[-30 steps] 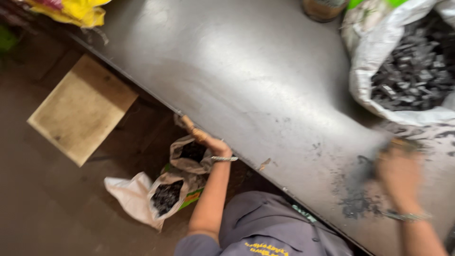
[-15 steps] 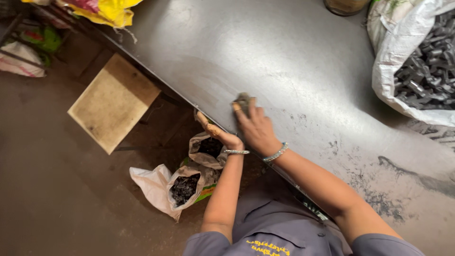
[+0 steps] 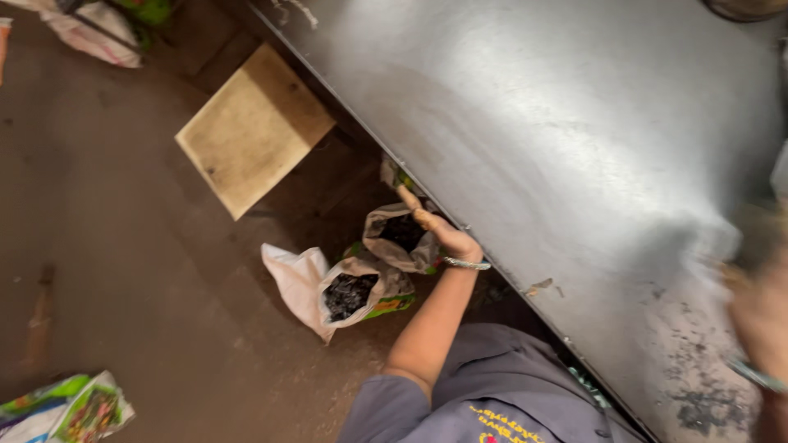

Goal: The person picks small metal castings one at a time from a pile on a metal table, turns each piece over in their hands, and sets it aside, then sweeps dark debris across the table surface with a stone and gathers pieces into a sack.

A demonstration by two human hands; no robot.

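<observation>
Left hand pinches the soft rim of a small open bag under the steel desk edge; bag looks limp, light, best held at rim. Right hand blurred, grip unreadable.

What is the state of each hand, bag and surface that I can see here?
left hand: gripping the table edge.
right hand: on the tabletop, blurred.
small bag: open, dark pieces inside.
white bag: open, dark pieces inside.
metal table: dusty with dark residue near right hand.
wooden board: flat, bare.
</observation>
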